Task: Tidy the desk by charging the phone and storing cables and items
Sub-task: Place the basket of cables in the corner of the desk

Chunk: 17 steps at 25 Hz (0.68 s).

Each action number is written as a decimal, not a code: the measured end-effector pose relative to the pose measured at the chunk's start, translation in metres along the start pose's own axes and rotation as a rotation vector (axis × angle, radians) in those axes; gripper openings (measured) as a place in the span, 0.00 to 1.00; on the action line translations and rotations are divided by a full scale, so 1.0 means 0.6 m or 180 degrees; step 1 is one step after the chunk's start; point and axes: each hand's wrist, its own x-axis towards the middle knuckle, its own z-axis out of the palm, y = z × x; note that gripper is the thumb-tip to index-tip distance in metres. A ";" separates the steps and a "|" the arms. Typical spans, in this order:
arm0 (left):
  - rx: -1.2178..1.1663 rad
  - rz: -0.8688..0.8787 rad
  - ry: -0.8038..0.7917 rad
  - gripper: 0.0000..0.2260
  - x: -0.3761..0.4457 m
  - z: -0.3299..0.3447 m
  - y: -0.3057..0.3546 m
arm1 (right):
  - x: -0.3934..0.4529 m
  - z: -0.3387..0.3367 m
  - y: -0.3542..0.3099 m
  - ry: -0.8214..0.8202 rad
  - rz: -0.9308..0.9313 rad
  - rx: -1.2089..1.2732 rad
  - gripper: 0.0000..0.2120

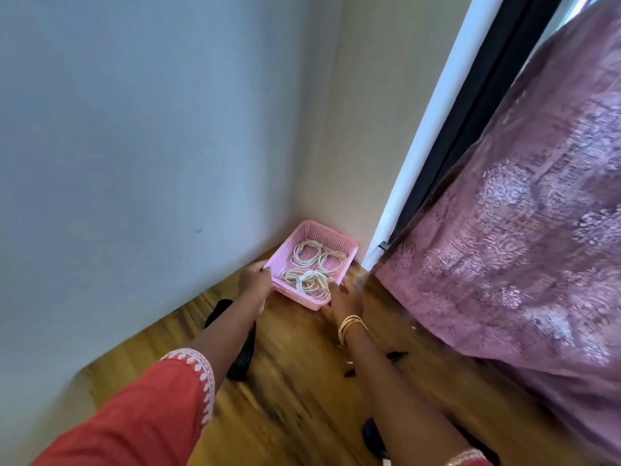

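Basket: a pink mesh basket sits at frame centre, in the corner of a wooden desk against the wall.
Cables: coiled white cables lie inside it.
Left hand: the left hand grips the basket's left rim.
Right hand: the right hand, bangles at the wrist, curls on its near right corner.
Right of frame: a pink curtain.

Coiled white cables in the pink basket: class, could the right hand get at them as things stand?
Probably yes. The right hand grips the pink basket at its near rim, right beside the coiled white cables, and the basket is open-topped with nothing over them.
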 end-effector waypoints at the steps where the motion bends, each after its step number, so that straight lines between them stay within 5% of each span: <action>1: -0.0123 -0.0006 0.0117 0.11 0.013 0.002 -0.002 | 0.006 0.008 0.000 -0.0045 0.0062 0.0180 0.14; 5: -0.0690 -0.0279 0.0378 0.10 0.056 0.004 -0.010 | 0.008 0.042 0.005 -0.0137 0.0174 0.0673 0.16; 9: -0.1425 -0.0586 0.0023 0.10 0.071 0.006 -0.003 | -0.006 0.066 -0.010 0.0015 -0.0084 0.0264 0.10; 17: 0.0586 -0.0007 -0.0338 0.22 -0.034 -0.001 -0.008 | -0.092 0.017 -0.006 -0.0516 0.0054 -0.1233 0.24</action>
